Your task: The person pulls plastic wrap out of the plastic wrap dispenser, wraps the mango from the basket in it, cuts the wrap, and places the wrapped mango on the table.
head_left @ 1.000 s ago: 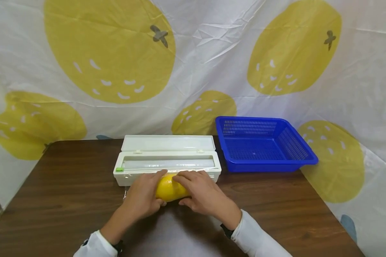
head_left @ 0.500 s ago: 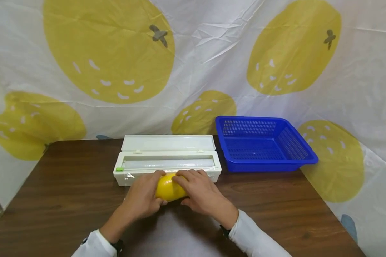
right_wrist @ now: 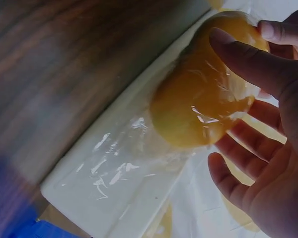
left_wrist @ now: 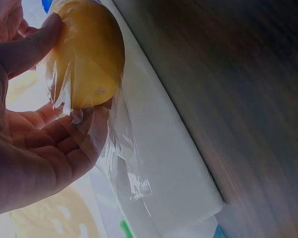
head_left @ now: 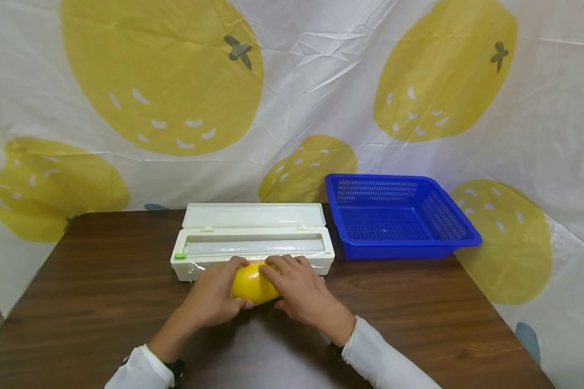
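Note:
A yellow mango (head_left: pixel 254 283) is held between both hands, right at the front of a white cling film dispenser (head_left: pixel 185 271). Clear film (right_wrist: pixel 111 171) wraps the fruit's surface and stretches across the dispenser's front wall. My left hand (head_left: pixel 211 296) grips one end, its thumb (left_wrist: pixel 37 42) on the near side and its fingers on the far side. On the other end, my right hand (head_left: pixel 305 300) holds the fruit, thumb (right_wrist: pixel 248 59) pressed to it. The film roll (head_left: pixel 253 247) lies inside the dispenser, whose lid stands open at the back.
A blue perforated basket (head_left: pixel 399 249) stands to the right of the dispenser, by a hanging white cloth (head_left: pixel 311 92) printed with yellow fruit. A green tab (head_left: pixel 180 255) sits at the dispenser's left end. The brown table (head_left: pixel 102 275) extends on both sides.
Both hands have shifted very slightly left with the mango, still gripping it. The film strip that hung down by the left wrist now lies against the dispenser's front.

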`<action>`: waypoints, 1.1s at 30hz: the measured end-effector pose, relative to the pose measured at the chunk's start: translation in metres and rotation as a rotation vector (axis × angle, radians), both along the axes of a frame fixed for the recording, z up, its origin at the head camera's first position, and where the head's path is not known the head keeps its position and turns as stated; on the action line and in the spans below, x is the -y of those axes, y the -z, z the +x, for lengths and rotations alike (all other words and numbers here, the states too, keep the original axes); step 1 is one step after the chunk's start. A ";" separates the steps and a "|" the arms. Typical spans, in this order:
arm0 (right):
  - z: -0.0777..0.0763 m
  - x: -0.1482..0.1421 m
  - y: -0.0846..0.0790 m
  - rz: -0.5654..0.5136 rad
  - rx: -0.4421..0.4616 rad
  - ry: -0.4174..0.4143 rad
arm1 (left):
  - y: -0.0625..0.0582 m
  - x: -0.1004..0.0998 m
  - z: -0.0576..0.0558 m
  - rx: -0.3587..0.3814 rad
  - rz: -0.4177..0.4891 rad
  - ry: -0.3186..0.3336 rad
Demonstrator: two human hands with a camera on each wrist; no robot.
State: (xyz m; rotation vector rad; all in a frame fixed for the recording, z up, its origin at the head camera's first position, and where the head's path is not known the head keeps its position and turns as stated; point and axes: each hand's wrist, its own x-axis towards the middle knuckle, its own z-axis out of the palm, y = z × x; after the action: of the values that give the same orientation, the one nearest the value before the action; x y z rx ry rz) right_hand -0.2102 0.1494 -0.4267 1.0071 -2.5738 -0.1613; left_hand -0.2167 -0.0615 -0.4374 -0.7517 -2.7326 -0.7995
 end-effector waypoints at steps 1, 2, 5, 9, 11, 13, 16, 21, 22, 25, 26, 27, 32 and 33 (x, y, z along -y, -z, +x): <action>-0.001 0.000 0.001 -0.006 -0.010 -0.005 | 0.000 0.000 0.000 0.013 -0.001 -0.002; -0.001 0.000 0.003 -0.012 -0.022 -0.011 | 0.000 0.001 -0.001 0.021 -0.003 -0.003; -0.003 0.000 0.005 -0.031 -0.051 -0.026 | 0.001 0.001 -0.001 0.038 -0.004 -0.003; -0.003 0.001 0.006 -0.037 -0.077 -0.034 | 0.001 0.001 -0.003 0.040 -0.004 0.002; -0.003 0.001 0.006 -0.036 -0.078 -0.033 | 0.001 0.002 -0.004 0.042 -0.003 0.006; -0.002 0.001 0.006 -0.033 -0.073 -0.032 | 0.002 0.002 -0.004 0.046 -0.003 0.012; -0.002 0.000 0.006 -0.029 -0.060 -0.030 | 0.002 0.003 -0.005 0.055 -0.001 0.016; -0.001 0.000 0.007 -0.017 -0.038 -0.021 | 0.002 0.005 -0.006 0.058 0.003 0.025; -0.001 0.001 0.007 -0.014 -0.034 -0.017 | 0.002 0.005 -0.006 0.057 0.004 0.027; -0.001 0.001 0.007 -0.006 -0.019 -0.006 | 0.003 0.006 -0.007 0.059 0.004 0.036; -0.001 0.001 0.007 -0.003 -0.014 -0.003 | 0.003 0.006 -0.008 0.063 0.001 0.036; -0.001 0.001 0.007 -0.001 -0.007 0.000 | 0.003 0.006 -0.008 0.068 -0.002 0.036; -0.002 0.001 0.010 0.005 0.010 0.006 | 0.004 0.007 -0.010 0.106 -0.012 0.035; -0.002 0.001 0.010 0.006 0.011 0.006 | 0.003 0.007 -0.010 0.110 -0.011 0.036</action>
State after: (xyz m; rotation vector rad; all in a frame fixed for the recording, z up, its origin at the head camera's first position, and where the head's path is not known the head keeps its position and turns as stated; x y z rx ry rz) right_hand -0.2123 0.1483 -0.4366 1.0049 -2.5881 -0.1655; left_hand -0.2266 -0.0686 -0.4409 -0.7838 -2.8300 -0.8590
